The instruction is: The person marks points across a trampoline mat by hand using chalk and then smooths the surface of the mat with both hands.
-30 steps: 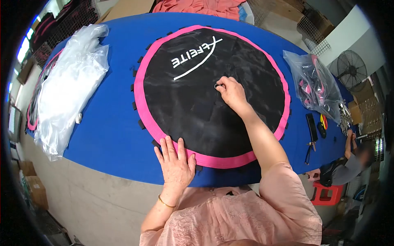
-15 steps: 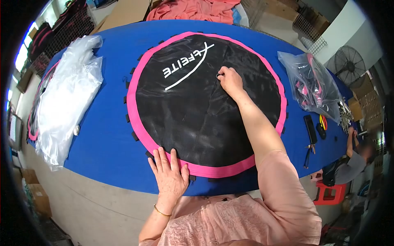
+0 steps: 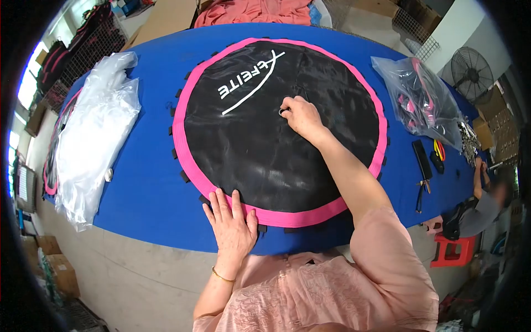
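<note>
A round black mat [image 3: 260, 149] with a pink border and black tabs around its edge lies on the blue table. White lettering [image 3: 249, 80] is at its upper left. My left hand [image 3: 232, 221] rests flat on the pink border at the near edge, fingers spread. Near the mat's middle, my right hand [image 3: 303, 118] is closed in a pinch on the black surface. A small ring-like dark thing shows at its fingertips, too small to identify.
Clear plastic bags [image 3: 99, 133] cover part of the blue table [image 3: 144, 193] at left. At right are a bag with pink-black pieces [image 3: 420, 105], a black tool [image 3: 421, 159], a yellow-red handled tool [image 3: 438, 155] and metal parts. Beyond are a person [image 3: 481, 213], red stool [image 3: 453, 252] and fan [image 3: 471, 74].
My right hand has moved left and slightly toward me across the black mat, still pinched. My left hand stays on the pink border. The camera view has shifted slightly.
</note>
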The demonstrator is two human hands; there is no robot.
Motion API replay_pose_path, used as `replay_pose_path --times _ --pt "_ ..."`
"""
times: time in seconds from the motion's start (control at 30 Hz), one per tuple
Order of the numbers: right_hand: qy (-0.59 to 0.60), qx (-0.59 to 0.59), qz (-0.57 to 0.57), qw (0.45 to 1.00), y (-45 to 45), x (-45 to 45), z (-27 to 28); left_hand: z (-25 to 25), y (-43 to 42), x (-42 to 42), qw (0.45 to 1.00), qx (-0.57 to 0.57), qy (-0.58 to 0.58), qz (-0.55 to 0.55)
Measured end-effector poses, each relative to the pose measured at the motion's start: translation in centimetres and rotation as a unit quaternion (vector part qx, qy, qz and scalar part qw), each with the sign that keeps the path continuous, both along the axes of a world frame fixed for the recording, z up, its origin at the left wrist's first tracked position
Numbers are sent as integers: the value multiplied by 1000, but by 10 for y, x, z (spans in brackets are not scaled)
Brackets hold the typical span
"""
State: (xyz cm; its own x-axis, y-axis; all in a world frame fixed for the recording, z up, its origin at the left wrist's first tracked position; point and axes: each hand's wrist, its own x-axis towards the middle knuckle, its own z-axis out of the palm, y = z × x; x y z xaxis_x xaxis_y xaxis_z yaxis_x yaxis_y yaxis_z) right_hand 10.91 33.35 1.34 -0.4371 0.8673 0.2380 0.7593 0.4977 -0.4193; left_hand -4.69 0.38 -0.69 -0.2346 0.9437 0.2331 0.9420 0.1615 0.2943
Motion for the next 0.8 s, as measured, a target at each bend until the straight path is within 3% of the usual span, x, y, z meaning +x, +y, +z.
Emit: replay_pose_path --times 0.8 --pt "22 28 147 988 -115 -2 7 -3 0 0 1000 5 22 5"
